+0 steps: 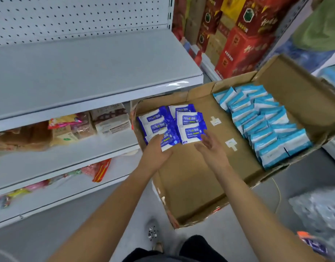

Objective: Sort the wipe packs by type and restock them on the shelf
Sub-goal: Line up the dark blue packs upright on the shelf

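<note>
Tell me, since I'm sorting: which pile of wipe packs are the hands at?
The dark blue packs at the box's shelf end; the light blue packs lie untouched opposite.

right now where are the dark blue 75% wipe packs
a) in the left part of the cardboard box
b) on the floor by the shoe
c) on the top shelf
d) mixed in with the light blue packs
a: the dark blue 75% wipe packs lie in the left part of the cardboard box, apart from the light blue packs on its right side, with both hands reaching toward them.
</note>
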Demonstrator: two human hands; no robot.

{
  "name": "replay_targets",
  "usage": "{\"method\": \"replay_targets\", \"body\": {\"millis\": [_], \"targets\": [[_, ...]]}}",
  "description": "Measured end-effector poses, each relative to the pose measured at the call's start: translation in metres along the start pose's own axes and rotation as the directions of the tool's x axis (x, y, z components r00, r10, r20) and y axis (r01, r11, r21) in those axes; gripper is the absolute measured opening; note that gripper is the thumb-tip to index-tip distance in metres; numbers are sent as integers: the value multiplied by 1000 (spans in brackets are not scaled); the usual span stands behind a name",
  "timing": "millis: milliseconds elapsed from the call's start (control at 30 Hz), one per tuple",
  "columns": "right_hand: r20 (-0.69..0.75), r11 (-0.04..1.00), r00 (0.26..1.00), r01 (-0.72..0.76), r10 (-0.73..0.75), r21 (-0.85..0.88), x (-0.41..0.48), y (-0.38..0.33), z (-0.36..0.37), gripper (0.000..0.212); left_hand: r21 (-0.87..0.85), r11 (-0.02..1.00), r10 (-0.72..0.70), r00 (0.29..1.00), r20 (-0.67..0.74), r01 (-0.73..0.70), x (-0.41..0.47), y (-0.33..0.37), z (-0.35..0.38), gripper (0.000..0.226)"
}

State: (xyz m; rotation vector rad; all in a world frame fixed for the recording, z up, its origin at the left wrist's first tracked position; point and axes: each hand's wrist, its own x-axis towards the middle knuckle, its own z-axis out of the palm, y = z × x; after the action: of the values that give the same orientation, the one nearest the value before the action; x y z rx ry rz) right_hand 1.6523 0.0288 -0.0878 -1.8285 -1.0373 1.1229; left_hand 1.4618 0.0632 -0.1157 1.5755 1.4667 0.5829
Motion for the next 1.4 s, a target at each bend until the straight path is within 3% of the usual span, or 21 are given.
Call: {"method": "replay_targets", "body": {"millis": [100, 233, 333, 433, 533, 600, 667, 767, 833, 933, 1033, 1133, 1400], "targets": [[14, 996, 1000, 18, -16, -92, 34, 6, -7, 36, 139, 987, -79, 997, 16, 76, 21, -4, 9, 53], [28, 965, 998, 61, -55, -257, 85, 22, -21, 38, 379, 916, -109, 990, -86, 134, 51, -7, 23, 65], [76, 910, 995, 92, -67, -403, 119, 34, -33, 36, 615, 749, -151, 967, -205, 248, 60, 3, 26, 65], [149, 821, 987, 133, -59, -555, 151, 45, -39, 44, 785, 530, -173, 947, -270, 320, 66, 6, 25, 50], [198, 810, 980, 96, 26, -579, 169, 47, -38, 44, 789, 496, -242, 930, -275, 362, 69, 12, 21, 38], [230, 836, 972, 89, 46, -542, 175, 47, -39, 35, 719, 578, -289, 921, -263, 386, 70, 14, 17, 38], [255, 873, 966, 84, 48, -481, 179, 48, -43, 26, 569, 724, -289, 920, -263, 390, 69, 14, 15, 33], [308, 954, 951, 70, 24, -291, 187, 43, -54, 23, 280, 887, -283, 911, -301, 368, 59, 20, 10, 22], [358, 987, 933, 37, 22, -157, 192, 28, -61, 26, 30, 934, -327, 883, -337, 357, 51, 30, 3, 29], [450, 998, 892, 56, -45, -10, 192, -5, -66, 27, -311, 916, -378, 810, -448, 255, 34, 44, -11, 42], [506, 992, 854, 82, -122, 100, 180, -42, -61, 23, -575, 809, -487, 692, -534, 125, 21, 50, -23, 45], [543, 986, 824, 106, -161, 131, 161, -74, -39, 16, -620, 777, -536, 630, -562, 109, -4, 45, -43, 43], [622, 981, 759, 136, -194, 139, 98, -122, 71, 17, -791, 608, -624, 571, -533, -74, -90, -9, -132, 26]]}}
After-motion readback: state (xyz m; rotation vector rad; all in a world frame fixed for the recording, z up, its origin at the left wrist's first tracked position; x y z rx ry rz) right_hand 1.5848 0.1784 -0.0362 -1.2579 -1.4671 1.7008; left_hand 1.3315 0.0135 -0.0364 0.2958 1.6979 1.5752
